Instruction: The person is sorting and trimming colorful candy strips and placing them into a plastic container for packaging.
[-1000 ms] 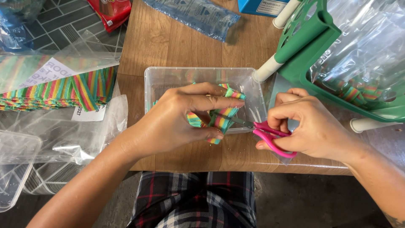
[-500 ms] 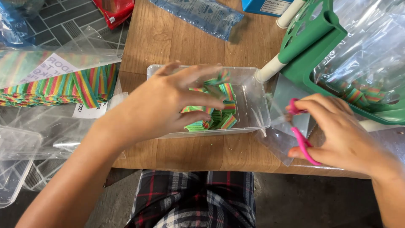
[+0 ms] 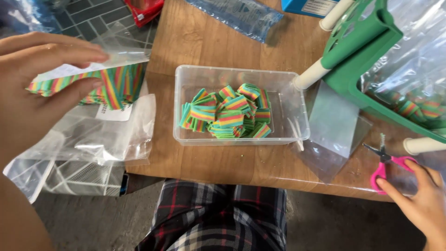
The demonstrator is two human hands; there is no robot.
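My left hand is at the far left, fingers above and thumb below a clear bag of long rainbow-striped strips, pinching its end. A clear plastic tub in the middle of the wooden table holds several cut rainbow-striped squares. My right hand is low at the right table edge, fingertips on the handles of small pink scissors that lie flat on the table, blades pointing away from me.
Clear plastic sheets lie right of the tub. A green plastic frame with white legs covers the back right, with bagged strips behind it. Empty clear bags hang off the table's left edge. A crumpled clear wrapper lies at the back.
My left hand left the tub and swung left to the bag of strips. My right hand moved right and down, laying the scissors on the table. The cut squares now sit uncovered in the tub.
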